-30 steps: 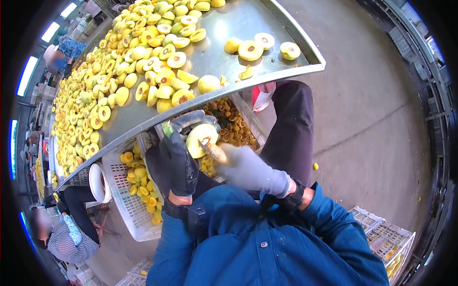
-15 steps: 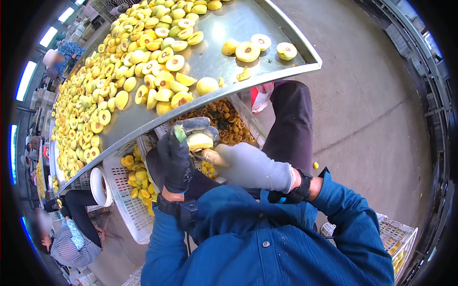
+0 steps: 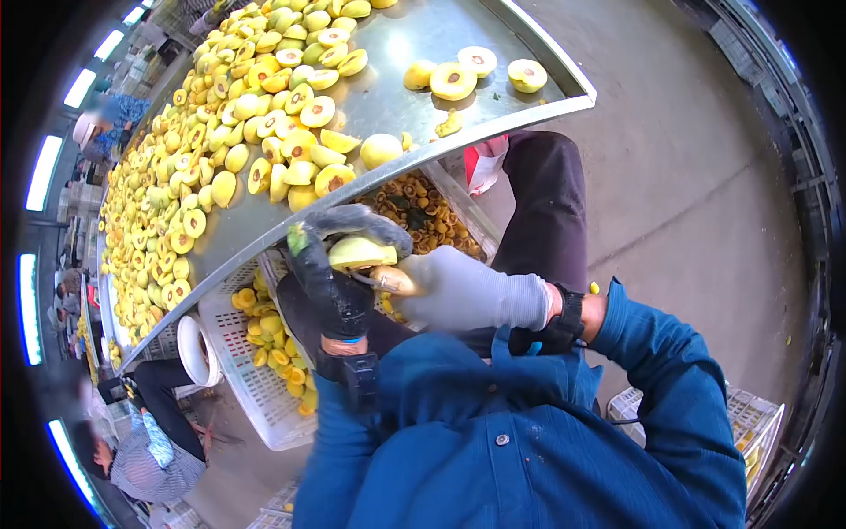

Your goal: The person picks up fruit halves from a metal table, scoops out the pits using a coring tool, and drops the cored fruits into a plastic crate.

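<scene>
My left hand [image 3: 335,269], in a dark glove, is wrapped round a halved yellow fruit [image 3: 359,254], over my lap just below the table edge. In a pale grey glove, my right hand [image 3: 467,289] grips a tool with a light wooden handle [image 3: 394,280]. The tool's curved metal end meets the underside of the fruit. The cut face is turned down and mostly hidden. Beneath the hands, a crate holds small brownish fruit pieces [image 3: 423,212].
A metal table [image 3: 379,84] bears a large heap of halved fruit [image 3: 238,132]. White crate [image 3: 264,397] with yellow pieces and white bucket [image 3: 199,351] stand at the left. Another crate [image 3: 749,423] is at the lower right. Co-workers sit at the left.
The fruit in my left hand has turned from showing its cut face to showing its rounded side. The tool has moved from the cut face's middle to beneath the fruit.
</scene>
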